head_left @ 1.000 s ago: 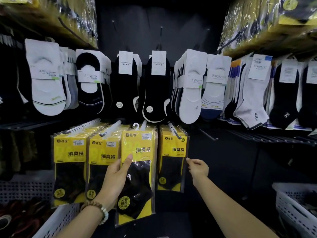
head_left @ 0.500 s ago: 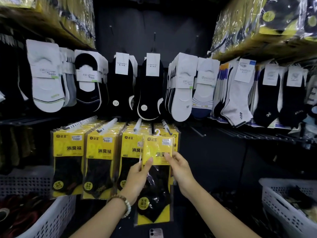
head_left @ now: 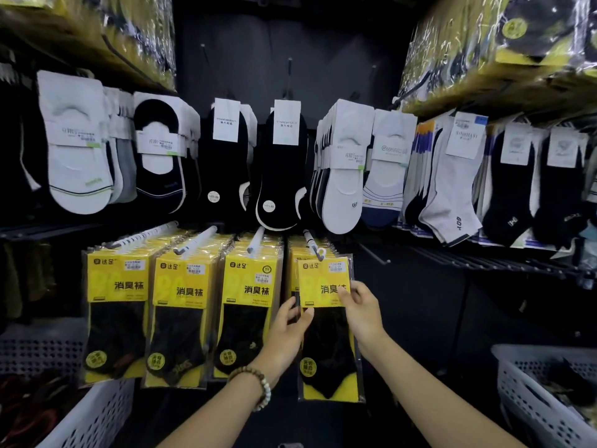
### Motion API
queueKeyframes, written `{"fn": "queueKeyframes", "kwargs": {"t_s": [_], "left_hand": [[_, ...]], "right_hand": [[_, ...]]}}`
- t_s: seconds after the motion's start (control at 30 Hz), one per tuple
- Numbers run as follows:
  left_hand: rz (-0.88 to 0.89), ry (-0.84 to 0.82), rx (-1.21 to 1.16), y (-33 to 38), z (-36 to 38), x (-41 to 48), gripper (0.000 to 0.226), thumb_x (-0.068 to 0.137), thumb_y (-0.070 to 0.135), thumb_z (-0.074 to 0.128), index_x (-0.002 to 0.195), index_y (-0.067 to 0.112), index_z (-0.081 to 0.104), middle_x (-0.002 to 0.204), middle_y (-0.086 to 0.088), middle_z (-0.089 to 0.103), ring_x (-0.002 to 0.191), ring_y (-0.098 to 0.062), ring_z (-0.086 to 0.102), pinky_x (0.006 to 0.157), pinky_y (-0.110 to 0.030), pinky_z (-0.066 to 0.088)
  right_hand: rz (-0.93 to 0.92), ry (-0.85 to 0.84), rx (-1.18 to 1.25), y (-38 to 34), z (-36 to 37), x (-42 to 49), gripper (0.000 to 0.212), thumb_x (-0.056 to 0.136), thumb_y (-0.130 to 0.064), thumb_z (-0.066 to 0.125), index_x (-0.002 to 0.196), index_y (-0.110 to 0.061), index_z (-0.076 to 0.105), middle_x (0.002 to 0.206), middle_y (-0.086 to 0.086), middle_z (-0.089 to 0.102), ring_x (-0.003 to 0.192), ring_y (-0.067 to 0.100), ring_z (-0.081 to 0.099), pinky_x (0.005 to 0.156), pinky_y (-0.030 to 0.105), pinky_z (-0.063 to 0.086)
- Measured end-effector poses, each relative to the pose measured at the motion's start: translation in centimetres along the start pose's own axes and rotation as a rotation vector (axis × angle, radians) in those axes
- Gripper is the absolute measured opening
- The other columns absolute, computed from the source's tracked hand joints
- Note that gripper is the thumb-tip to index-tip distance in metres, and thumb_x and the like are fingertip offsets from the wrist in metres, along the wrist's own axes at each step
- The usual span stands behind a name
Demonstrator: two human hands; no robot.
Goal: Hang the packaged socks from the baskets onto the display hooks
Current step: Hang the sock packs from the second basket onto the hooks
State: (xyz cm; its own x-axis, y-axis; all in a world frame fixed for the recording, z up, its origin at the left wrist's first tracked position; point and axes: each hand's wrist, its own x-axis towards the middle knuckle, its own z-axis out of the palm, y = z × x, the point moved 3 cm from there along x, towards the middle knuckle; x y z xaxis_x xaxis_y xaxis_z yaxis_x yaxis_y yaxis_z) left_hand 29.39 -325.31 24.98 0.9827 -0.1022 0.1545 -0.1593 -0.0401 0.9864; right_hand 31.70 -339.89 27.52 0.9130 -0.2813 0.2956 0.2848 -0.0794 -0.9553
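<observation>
Left hand [head_left: 286,334], right hand [head_left: 363,313], one pack [head_left: 326,347]

1. The sock packet [head_left: 328,347] you're holding has a glossy clear plastic sleeve over a yellow printed card; the socks inside are matt black knit.
2. The basket [head_left: 523,392] at your right is white perforated plastic, matt.
3. Your bracelet [head_left: 263,383] has smooth wooden-looking beads.
4. The black no-show socks [head_left: 281,176] above carry matt white paper labels.

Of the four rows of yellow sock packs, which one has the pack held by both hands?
The rightmost one: the left hand and right hand pinch its front pack; the other three rows hang untouched.
</observation>
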Motion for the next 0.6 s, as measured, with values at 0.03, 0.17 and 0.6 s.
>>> {"fn": "queueKeyframes", "kwargs": {"t_s": [0.03,0.17,0.6], "left_hand": [[0.004,0.014,0.003,-0.2,-0.1,0.4,0.063,0.094,0.040,0.049,0.149,0.022,0.022,0.148,0.002,0.037,0.115,-0.004,0.041,0.091,-0.021,0.033],[-0.006,0.046,0.025,-1.5,-0.4,2.6,0.064,0.094,0.043,0.047,0.149,0.025,0.020,0.152,0.003,0.030,0.134,-0.014,0.035,0.094,-0.022,0.030],[0.015,0.090,0.170,-4.4,0.0,6.1,0.075,0.090,0.056,0.046,0.150,0.030,0.010,0.156,0.007,0.020,0.141,-0.013,0.024,0.114,-0.040,0.026]], "right_hand": [[0.003,-0.005,-0.004,0.3,0.4,0.5,0.010,0.097,-0.013,0.052,0.093,-0.016,0.061,0.091,0.000,0.070,0.085,0.012,0.066,0.078,0.025,0.052],[0.043,0.016,-0.015,2.0,1.4,2.6,0.011,0.095,-0.014,0.055,0.098,-0.008,0.063,0.091,0.003,0.070,0.080,0.010,0.065,0.069,0.017,0.052],[0.226,0.124,-0.030,6.6,0.6,4.1,0.032,0.089,-0.027,0.064,0.114,-0.007,0.060,0.113,0.007,0.062,0.101,0.017,0.058,0.087,0.028,0.046]]}}
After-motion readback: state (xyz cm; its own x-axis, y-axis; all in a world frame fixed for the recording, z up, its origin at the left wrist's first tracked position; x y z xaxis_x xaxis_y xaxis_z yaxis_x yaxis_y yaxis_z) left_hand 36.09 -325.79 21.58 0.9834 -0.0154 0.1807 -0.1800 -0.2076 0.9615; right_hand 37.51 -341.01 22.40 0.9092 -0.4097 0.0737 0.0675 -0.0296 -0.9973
